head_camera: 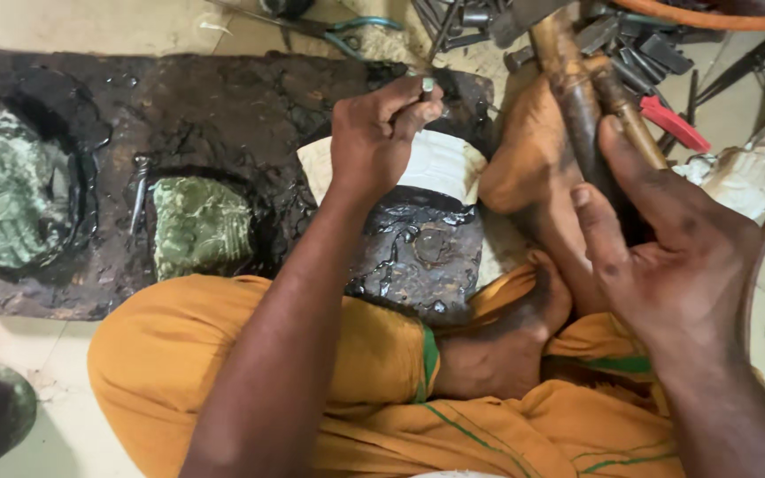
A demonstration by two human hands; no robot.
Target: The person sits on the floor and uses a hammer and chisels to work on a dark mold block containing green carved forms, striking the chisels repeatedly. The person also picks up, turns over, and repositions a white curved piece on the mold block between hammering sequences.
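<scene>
Head view: you sit cross-legged in orange cloth [312,354] on the floor, facing a long black pitch board [205,106]. The board beds two green embossed metal pieces [198,226], probably so the pitch supports them under blows. Nearer you, a dark pitch block [418,257] carries a pale sheet [440,164]; your foot [533,142] presses beside it, apparently to steady it. Your right hand [675,257] wraps loosely around a wooden hammer handle [577,88], fingers partly extended, head out of frame. Your left hand [378,133] pinches a small punch [428,86] upright, its tip on the sheet's far edge. Loose tools [639,44] lie within reach beyond.
</scene>
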